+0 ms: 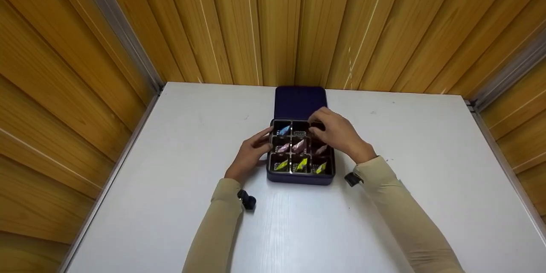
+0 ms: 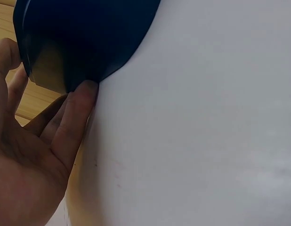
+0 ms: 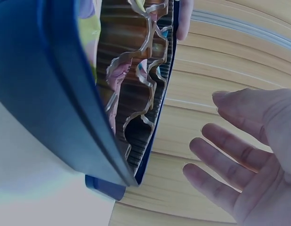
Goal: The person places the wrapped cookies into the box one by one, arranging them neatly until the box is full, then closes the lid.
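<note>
White table [image 1: 140, 179], wood-grain walls [image 1: 277, 30], left hand [image 1: 248, 155] touching navy box [image 1: 300, 178], fingers extended, right hand [image 1: 340, 133] apparently empty, fingers parted

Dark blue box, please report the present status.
Left hand touches dark blue box. Right hand over its back right, holding nothing visible. Lid open behind. No obstruction seen.

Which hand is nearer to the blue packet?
Left. The left hand touches the box on its left side, beside the blue packet; the right hand is over the far-right corner.

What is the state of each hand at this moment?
Left hand: open, touching the side of the box.
Right hand: open, holding nothing visible.
</note>
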{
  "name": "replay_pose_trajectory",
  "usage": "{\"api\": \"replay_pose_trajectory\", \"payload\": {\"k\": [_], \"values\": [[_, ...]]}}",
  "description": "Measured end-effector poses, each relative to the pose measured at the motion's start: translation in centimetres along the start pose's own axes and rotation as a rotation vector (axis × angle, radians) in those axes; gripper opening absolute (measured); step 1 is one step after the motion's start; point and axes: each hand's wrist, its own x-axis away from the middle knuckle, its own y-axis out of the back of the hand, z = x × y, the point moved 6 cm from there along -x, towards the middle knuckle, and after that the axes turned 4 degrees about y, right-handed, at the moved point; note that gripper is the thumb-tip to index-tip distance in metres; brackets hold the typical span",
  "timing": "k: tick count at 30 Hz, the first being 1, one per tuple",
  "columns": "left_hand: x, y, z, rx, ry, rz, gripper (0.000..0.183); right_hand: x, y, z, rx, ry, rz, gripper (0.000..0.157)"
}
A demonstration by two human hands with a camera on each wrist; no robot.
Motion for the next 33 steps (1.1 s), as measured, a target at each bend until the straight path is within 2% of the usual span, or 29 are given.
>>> {"api": "replay_pose_trajectory", "payload": {"k": [6, 14, 24, 33], "values": [[0.0, 0.0, 0.2, 0.017, 0.006, 0.002, 0.059, 1.2, 0.4, -0.4, -0.013, -0.047, -0.016, 0.024], [0.0, -0.1, 0.0, 0.022, -0.004, 0.004, 0.059, 2.5, 0.6, -0.9, -0.011, -0.061, -0.047, 0.023], [0.0, -0.1, -0.2, -0.037, -0.017, -0.026, 0.059, 4.7, 0.5, -1.5, 0.001, -0.093, -0.072, 0.023], [0.1, -0.1, -0.2, -0.004, -0.004, -0.025, 0.059, 6.6, 0.5, -2.3, -0.004, -0.131, -0.083, 0.025]]}}
